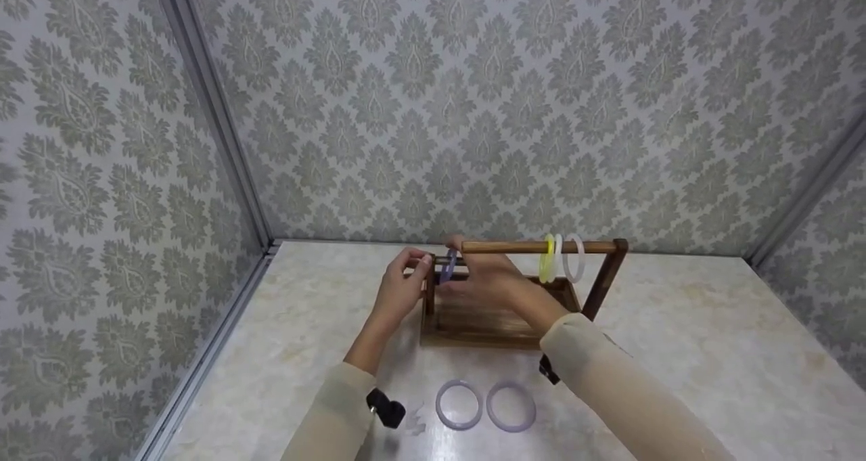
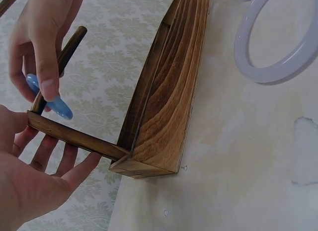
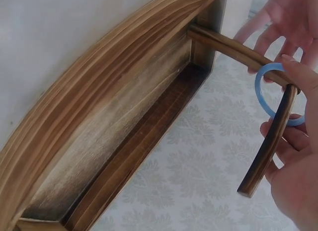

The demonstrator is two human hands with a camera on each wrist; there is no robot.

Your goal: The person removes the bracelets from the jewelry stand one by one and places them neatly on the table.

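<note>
A light blue bangle encircles the short left rod of a wooden bangle stand, near the rod's post end. My right hand pinches this bangle between thumb and fingers; in the left wrist view its blue edge shows under the fingertips. With my left hand I grip the top of the left post, fingers spread along it. On the longer upper rod hang a yellow bangle, a white one and a pale pinkish one.
Two pale lavender bangles, a left one and a right one, lie flat side by side on the marbled table in front of the stand. Patterned wall panels enclose the table behind and at both sides.
</note>
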